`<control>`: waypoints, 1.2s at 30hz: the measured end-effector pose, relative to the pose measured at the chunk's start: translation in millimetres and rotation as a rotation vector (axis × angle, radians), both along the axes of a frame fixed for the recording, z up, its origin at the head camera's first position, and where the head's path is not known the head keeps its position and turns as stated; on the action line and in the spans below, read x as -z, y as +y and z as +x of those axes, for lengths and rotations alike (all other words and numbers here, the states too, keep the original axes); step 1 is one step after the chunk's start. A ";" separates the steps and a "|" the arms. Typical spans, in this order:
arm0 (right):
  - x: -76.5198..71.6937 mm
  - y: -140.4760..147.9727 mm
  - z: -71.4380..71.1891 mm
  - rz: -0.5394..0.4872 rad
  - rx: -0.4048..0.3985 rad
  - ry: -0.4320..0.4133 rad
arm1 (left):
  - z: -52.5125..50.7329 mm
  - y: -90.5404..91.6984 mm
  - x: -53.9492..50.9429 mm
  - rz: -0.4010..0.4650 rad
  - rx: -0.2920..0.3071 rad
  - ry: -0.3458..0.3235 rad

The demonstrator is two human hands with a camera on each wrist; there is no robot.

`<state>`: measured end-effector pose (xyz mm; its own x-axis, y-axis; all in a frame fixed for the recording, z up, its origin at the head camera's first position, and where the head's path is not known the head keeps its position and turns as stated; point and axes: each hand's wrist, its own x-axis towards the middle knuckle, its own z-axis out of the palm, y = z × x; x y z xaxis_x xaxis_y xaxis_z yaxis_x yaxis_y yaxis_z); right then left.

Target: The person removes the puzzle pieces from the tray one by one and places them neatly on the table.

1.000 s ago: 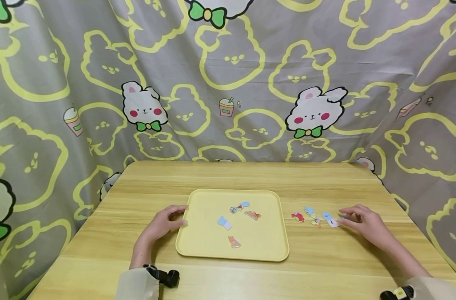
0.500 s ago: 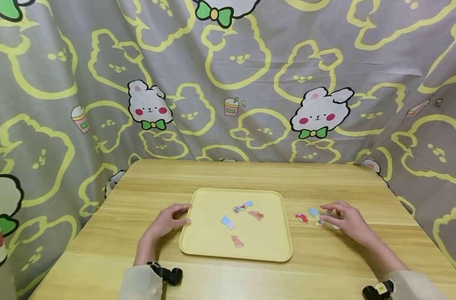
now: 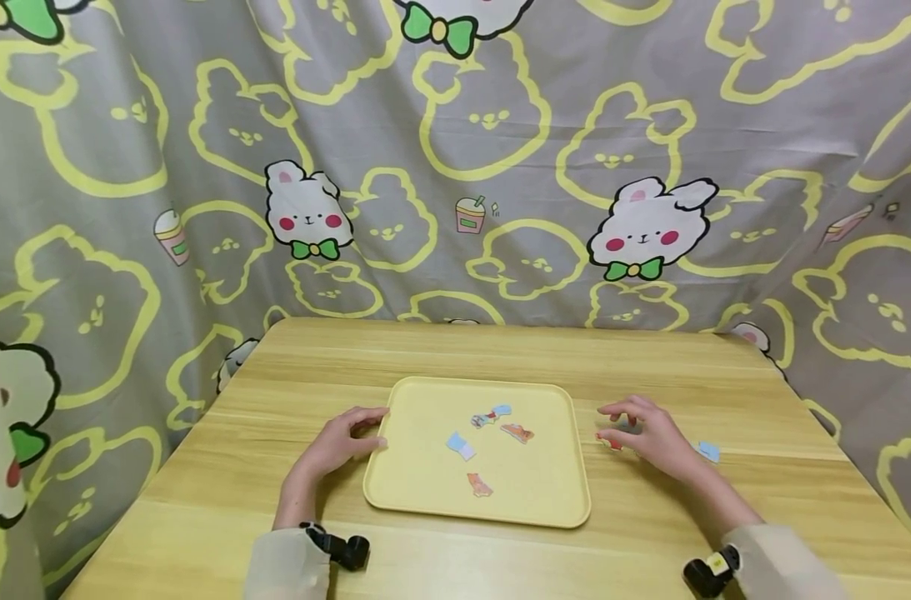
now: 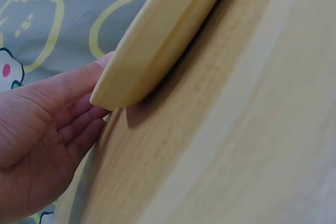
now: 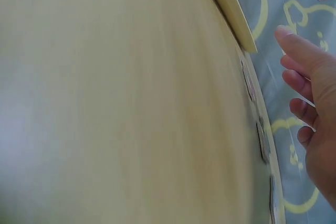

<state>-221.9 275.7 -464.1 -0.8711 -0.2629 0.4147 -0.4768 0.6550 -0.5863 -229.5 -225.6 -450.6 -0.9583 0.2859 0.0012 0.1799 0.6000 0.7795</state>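
Several cutouts (image 3: 461,446), left hand (image 3: 339,445) pinching tray (image 3: 538,487), right hand (image 3: 653,435) spread, partly hiding red cutout (image 3: 612,444), curtain (image 3: 410,108) behind

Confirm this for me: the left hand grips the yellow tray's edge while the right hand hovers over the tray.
Not quite: the right hand isn't over the yellow tray. The head view shows it beside the tray, over the wooden table, near a red piece. The left hand does grip the edge.
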 end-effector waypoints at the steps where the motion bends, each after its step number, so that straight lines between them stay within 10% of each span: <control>1: 0.0 -2.9 -1.1 -0.002 -0.009 0.000 | 0.0 0.1 0.2 0.000 -0.003 -0.001; 21: 0.6 -51.4 -17.5 -0.001 -0.152 -0.040 | 0.5 0.6 0.6 0.008 -0.007 -0.004; 36: -3.0 -81.4 -24.8 0.240 -0.191 0.029 | -1.1 0.4 4.1 0.009 -0.014 0.003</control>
<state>-246.7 194.3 -461.0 -0.7854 -0.5141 0.3447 -0.6186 0.6701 -0.4103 -230.5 -225.2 -454.7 -0.9622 0.2724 0.0068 0.1741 0.5955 0.7842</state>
